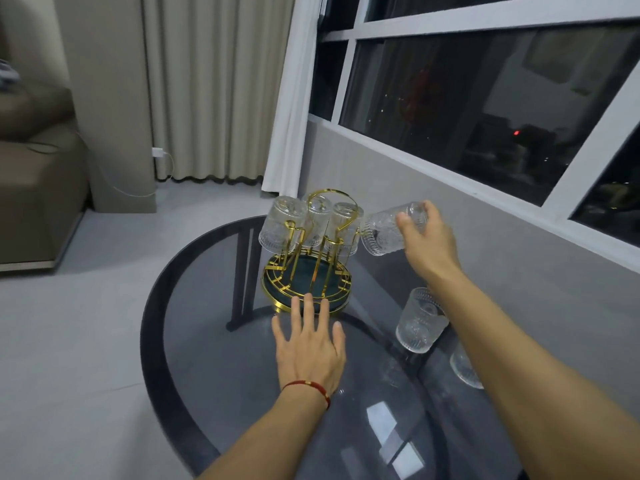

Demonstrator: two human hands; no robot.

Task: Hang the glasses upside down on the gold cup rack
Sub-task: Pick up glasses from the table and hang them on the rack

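The gold cup rack (306, 282) with a dark green round base stands on the far part of the round table. Three ribbed clear glasses (282, 223) hang upside down on its prongs. My right hand (427, 239) grips the base of a fourth ribbed glass (386, 232), tilted with its mouth down-left against the rack's right side. My left hand (310, 344) lies flat with spread fingers on the table, fingertips touching the rack's base rim. Two more glasses stand on the table under my right forearm: one (419, 320) in full view, another (462, 368) partly hidden.
The table (221, 344) is smoked glass with a dark rim. A grey wall and a large window run along the right. Curtains hang behind the rack, and a beige sofa sits at far left beyond the tiled floor.
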